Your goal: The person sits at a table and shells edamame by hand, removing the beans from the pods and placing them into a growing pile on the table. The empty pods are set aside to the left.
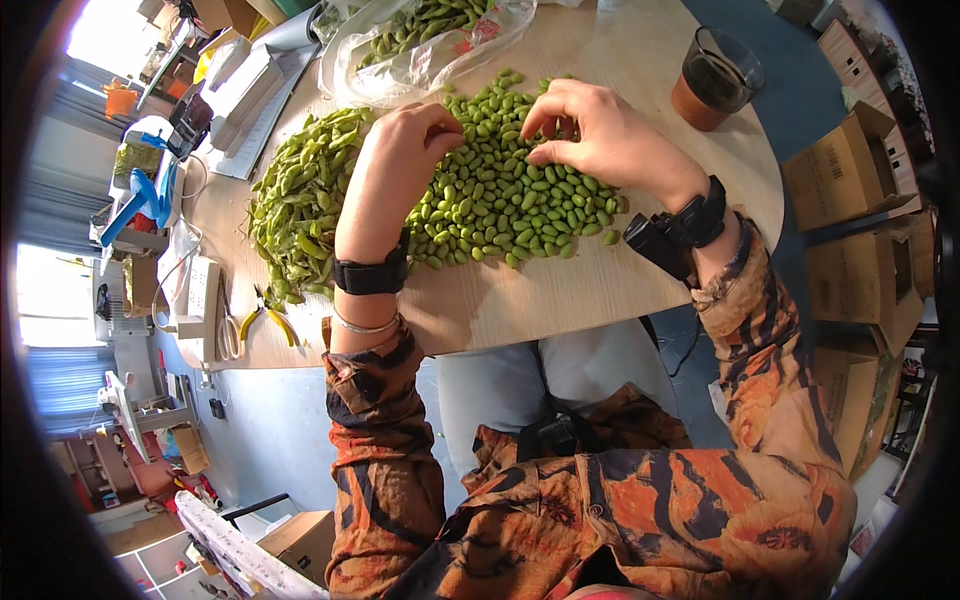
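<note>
A heap of shelled green soybeans [517,202] spreads across the pale wooden tabletop [495,307] in front of me. My left hand [409,150] hovers at the heap's left side, thumb and forefinger curled close together; whether a bean or pod sits between them is hidden. Over the upper right part of the beans is my right hand [592,131], its thumb and fingers bent but apart, with nothing visible between them. Left of the beans lies a pile of split soybean pods [304,199], partly behind my left forearm. Beyond both hands, a clear plastic bag [420,79] holds unshelled soybean pods [427,30].
A dark-filled clear cup [716,82] stands at the back right. Diagonal pliers [266,319], scissors [229,330] and a white power strip [201,304] lie near the left edge. Papers [266,120] rest at the back left. Cardboard boxes [840,172] stand on the floor at right.
</note>
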